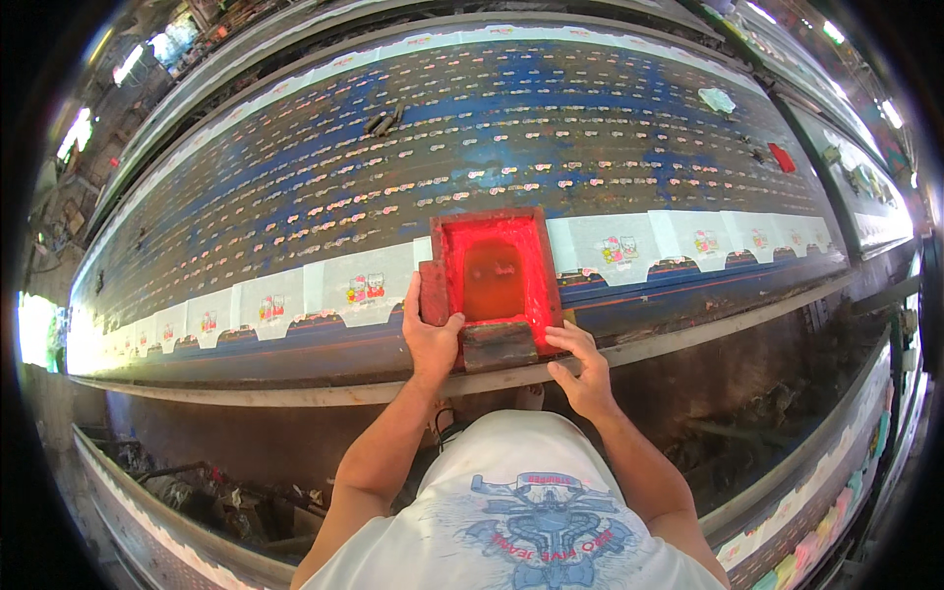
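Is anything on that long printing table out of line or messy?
Mostly no: the white fabric pieces lie in an even row. The red-inked screen frame, gripped by the left hand and right hand, sits slightly skewed. A crumpled pale rag and red scrap lie loose.

Both hands [433, 339] [580, 364] forward, fingers curled.

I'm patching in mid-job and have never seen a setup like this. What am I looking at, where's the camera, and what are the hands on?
No machine here: a person works bare-handed, filmed by a fisheye camera on their head looking down, so straight edges bend. The long blue table carries a row of white cloth pieces with small cartoon prints. A red screen frame, wet with red ink, lies over one place in that row. The left hand grips the frame's near left corner; the right hand rests at its near right edge.
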### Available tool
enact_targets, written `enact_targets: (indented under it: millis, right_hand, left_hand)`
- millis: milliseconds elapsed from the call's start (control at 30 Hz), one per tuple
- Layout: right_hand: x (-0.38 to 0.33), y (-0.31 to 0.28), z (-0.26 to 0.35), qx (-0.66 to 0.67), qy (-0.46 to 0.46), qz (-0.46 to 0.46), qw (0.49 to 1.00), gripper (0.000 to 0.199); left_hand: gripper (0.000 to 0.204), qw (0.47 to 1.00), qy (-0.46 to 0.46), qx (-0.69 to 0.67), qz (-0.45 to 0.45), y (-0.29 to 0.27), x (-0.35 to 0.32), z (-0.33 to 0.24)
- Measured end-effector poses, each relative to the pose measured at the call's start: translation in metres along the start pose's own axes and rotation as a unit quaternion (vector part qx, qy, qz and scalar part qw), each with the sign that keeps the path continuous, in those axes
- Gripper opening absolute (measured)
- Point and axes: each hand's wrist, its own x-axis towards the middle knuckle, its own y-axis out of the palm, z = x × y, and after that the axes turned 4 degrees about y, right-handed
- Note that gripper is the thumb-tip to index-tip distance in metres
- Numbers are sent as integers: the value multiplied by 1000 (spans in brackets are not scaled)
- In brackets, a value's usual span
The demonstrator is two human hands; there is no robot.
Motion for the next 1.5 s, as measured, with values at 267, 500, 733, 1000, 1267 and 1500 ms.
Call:
enact_targets:
  millis: [267,500,733,1000,1267,1500]
  right_hand:
    - [2,-30,-10,33,-25,45,998,42]
    - [9,-39,-2,0,-59,10,998,33]
    - [28,-43,23,-44,-131,58,989,31]
    - [61,4,42,-292,-235,198,906,53]
    - [123,-4,52,-320,-196,303,876,38]
    - [199,6,35,-337,-161,239,896,39]
  left_hand:
    - [106,996,-58,-60,-10,11,-4,-4]
    - [108,994,-71,-79,-18,13,-6,-1]
    - [109,988,-91,-120,-17,11,-5,-3]
    - [107,994,-68,-79,-15,12,-4,0]
    - [89,987,-38,-156,-17,11,-9,16]
    - [73,959,-69,-276,1,14,-9,21]
